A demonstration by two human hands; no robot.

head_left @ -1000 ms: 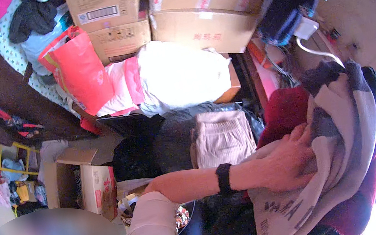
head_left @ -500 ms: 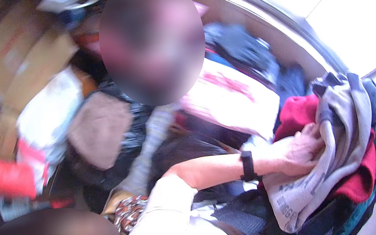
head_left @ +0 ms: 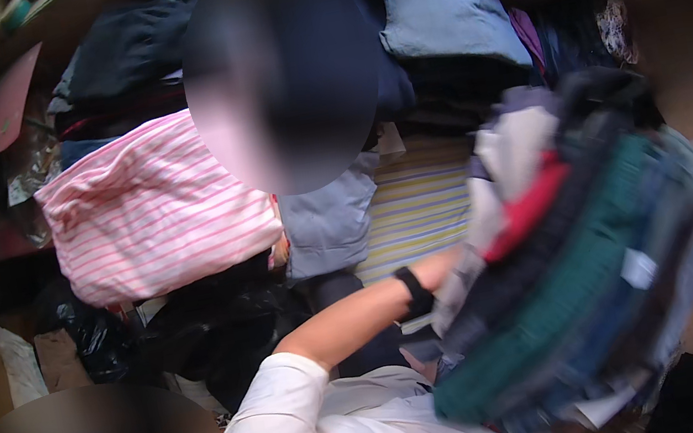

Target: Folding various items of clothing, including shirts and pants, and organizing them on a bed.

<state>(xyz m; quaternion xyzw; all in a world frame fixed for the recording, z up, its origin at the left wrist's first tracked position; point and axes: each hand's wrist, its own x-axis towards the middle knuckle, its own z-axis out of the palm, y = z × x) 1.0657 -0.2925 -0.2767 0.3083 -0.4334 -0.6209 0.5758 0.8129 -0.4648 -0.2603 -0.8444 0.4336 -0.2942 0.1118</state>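
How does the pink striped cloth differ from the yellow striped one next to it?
The pink striped cloth has thin pink lines on white, while the yellow striped cloth has broader yellow and pale bands. The pink one shows a large part of itself on top of dark clothes; the yellow one is partly covered by the stack of folded clothes and a grey garment. Both have stripes and lie fairly flat among the piled clothing.

The armful of folded clothes [head_left: 574, 269] sits at the right. Left of it lies the striped cloth [head_left: 418, 204], further left the striped bundle [head_left: 155, 208]. Behind it, a folded garment [head_left: 447, 22] tops the pile.
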